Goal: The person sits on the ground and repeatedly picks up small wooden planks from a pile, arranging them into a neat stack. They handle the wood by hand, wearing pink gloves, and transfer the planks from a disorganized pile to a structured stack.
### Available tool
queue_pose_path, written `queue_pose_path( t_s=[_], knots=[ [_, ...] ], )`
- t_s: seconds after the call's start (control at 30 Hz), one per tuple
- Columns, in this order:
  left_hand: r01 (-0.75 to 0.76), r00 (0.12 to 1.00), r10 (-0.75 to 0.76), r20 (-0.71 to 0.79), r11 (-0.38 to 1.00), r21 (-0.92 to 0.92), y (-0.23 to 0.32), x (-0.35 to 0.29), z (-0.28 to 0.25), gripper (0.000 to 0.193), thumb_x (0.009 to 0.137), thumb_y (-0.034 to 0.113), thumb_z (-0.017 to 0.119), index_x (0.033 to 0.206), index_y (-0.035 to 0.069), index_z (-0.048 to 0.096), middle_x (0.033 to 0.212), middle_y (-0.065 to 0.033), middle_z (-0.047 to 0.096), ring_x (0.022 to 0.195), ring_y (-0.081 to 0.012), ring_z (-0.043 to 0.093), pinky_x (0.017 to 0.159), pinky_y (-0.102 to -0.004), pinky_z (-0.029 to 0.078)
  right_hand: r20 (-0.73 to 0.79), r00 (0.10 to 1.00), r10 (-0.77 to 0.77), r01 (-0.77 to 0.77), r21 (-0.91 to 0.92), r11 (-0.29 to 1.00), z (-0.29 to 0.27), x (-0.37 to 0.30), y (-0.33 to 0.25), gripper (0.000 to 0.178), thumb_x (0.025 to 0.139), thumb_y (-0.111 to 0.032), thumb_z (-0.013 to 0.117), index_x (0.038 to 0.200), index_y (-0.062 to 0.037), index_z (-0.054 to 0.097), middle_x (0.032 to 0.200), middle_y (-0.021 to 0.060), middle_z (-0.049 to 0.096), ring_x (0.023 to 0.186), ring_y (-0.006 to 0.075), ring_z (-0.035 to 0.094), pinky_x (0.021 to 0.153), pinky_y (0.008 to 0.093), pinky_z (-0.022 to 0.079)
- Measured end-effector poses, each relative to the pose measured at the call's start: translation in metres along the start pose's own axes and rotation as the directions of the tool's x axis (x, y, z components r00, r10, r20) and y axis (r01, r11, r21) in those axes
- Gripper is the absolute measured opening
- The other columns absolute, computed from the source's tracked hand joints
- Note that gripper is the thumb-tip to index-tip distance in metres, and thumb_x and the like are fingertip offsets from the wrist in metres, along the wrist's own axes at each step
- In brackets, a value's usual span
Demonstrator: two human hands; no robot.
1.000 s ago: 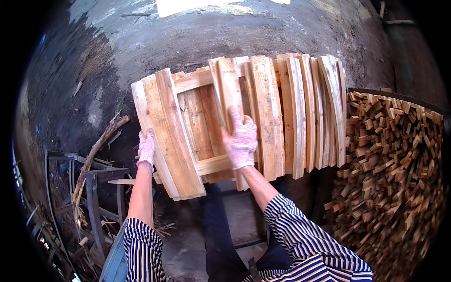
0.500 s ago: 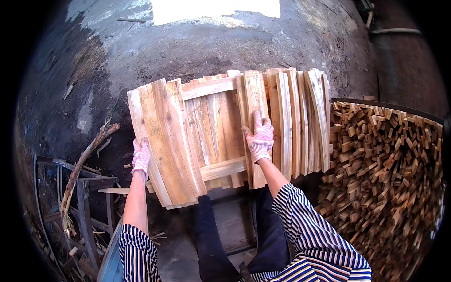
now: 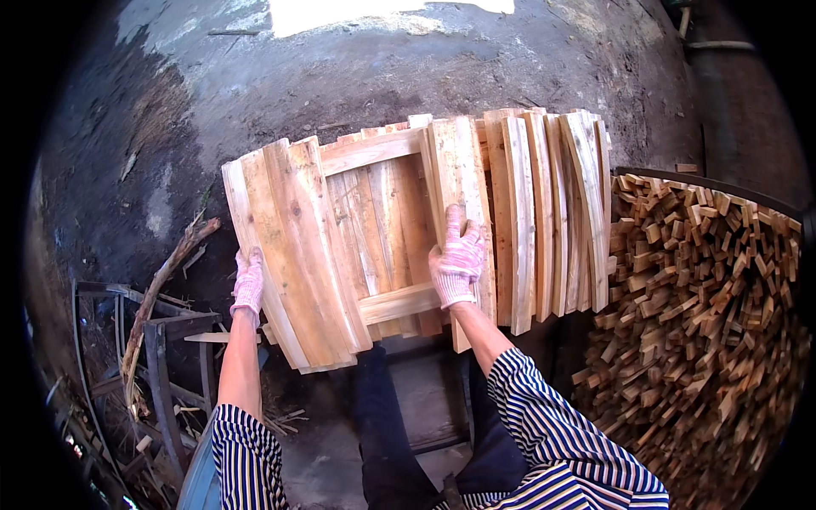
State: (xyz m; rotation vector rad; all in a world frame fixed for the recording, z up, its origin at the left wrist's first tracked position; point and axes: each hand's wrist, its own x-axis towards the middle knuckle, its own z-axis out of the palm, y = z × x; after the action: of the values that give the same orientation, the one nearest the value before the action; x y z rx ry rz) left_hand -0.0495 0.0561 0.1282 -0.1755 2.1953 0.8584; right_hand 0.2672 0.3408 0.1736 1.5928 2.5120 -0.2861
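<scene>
In front of me lies a raised stack of pale wooden planks, with several planks (image 3: pixel 293 229) side by side across two crosspieces at the left. My left hand (image 3: pixel 247 280), in a pink and white knitted glove, is closed at the outer left edge of these planks. My right hand (image 3: pixel 459 262), gloved alike, is closed over a narrow plank (image 3: pixel 450 161) at the middle of the stack, its thumb at the left edge. Between the hands, an upper crosspiece (image 3: pixel 371 154) and a lower crosspiece (image 3: pixel 398 303) show, with more planks beneath. What supports the stack is mostly hidden.
More loose planks (image 3: pixel 544 221) lie at the stack's right end. A tall pile of small wooden sticks (image 3: pixel 697 297) fills the right side behind a dark curved rim. At the left are a dark metal frame (image 3: pixel 159 382) and a crooked branch (image 3: pixel 157 293). Dirt ground (image 3: pixel 340 76) stretches beyond.
My right hand has shifted slightly left on the middle planks, and its fingers are more bent. A gap shows more widely to the right of that plank. My left hand stays at the outer edge.
</scene>
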Motion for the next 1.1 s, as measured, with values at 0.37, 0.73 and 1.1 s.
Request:
queue_pose_path(
  t_s=[0.37,0.73,1.1],
  knots=[
    [-0.006,0.996,-0.007,0.088,0.990,0.142,0.021,-0.015,0.000,0.082,0.101,0.066,0.045,0.162,0.016,0.022,0.146,-0.0212,0.055,0.133,-0.0380,0.054,0.108,-0.0434,0.041,0.057,0.998,0.021,-0.039,0.349,0.936,0.002,-0.016,-0.077,0.074,0.092,-0.042,0.068,0.158,-0.0344,0.036,0.135,0.0271,0.054,0.122,0.0418,0.054,0.103,0.0523,0.046],
    [0.109,0.994,-0.113,0.010,0.975,0.193,-0.013,0.008,-0.007,0.084,0.101,0.068,0.041,0.163,0.015,0.020,0.148,-0.0213,0.053,0.132,-0.0373,0.054,0.111,-0.0467,0.039,-0.144,0.969,0.199,-0.212,-0.080,0.974,0.000,0.034,-0.019,0.078,0.091,-0.030,0.070,0.159,-0.0226,0.032,0.149,0.0256,0.044,0.135,0.0442,0.046,0.112,0.0546,0.039],
    [0.097,0.994,-0.099,0.036,0.994,0.056,-0.021,0.013,-0.020,0.077,0.104,0.058,0.047,0.162,0.014,0.022,0.144,-0.0184,0.055,0.122,-0.0316,0.059,0.101,-0.0442,0.048,-0.157,0.979,0.128,-0.103,0.162,0.981,-0.077,0.009,0.057,0.086,0.073,-0.019,0.083,0.151,-0.0308,0.049,0.126,0.0175,0.056,0.116,0.0369,0.056,0.096,0.0481,0.051]
  ],
)
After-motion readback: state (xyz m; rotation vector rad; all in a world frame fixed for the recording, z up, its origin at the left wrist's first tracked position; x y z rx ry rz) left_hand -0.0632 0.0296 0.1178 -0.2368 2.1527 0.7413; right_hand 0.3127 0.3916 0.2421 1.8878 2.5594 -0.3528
